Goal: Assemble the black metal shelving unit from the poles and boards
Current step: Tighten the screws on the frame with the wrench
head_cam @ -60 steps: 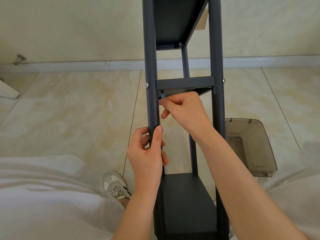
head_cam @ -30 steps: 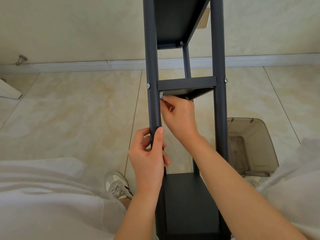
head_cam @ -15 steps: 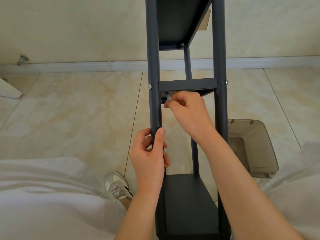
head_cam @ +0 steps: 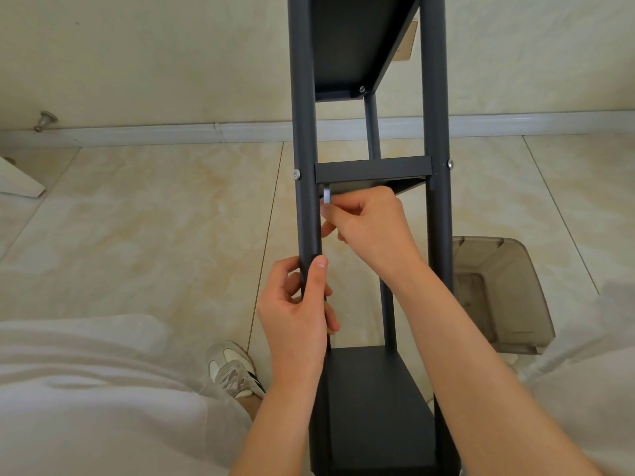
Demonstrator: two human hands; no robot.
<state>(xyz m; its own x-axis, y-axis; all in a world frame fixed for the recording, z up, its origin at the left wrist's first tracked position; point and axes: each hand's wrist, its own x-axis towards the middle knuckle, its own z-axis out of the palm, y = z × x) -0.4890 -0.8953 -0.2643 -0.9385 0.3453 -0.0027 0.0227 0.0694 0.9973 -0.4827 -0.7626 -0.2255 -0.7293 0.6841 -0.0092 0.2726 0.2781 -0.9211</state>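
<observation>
The black shelving unit (head_cam: 436, 97) stands upright on the tiled floor in the middle of the view, close in front of the person. Its top board (head_cam: 354, 39) is at twelve o'clock, the middle board (head_cam: 372, 169) is at the centre and the bottom board (head_cam: 374, 400) is at six.

The left hand (head_cam: 295, 314) is wrapped round the front-left pole (head_cam: 305, 97) below the middle board, with the thumb lying up along it. The right hand (head_cam: 371, 228) has its fingers bunched, pinching a small silvery tool (head_cam: 326, 194) under the middle board's left corner, just beside that pole. What kind of tool it is, I can't make out.

A screw head (head_cam: 296, 173) shows on the pole at the board's nine o'clock, and another screw head (head_cam: 449, 163) is at its three.

A smoky plastic bin (head_cam: 498, 293) lies on the floor at four o'clock, and a pale shoe (head_cam: 233, 369) is at seven.
</observation>
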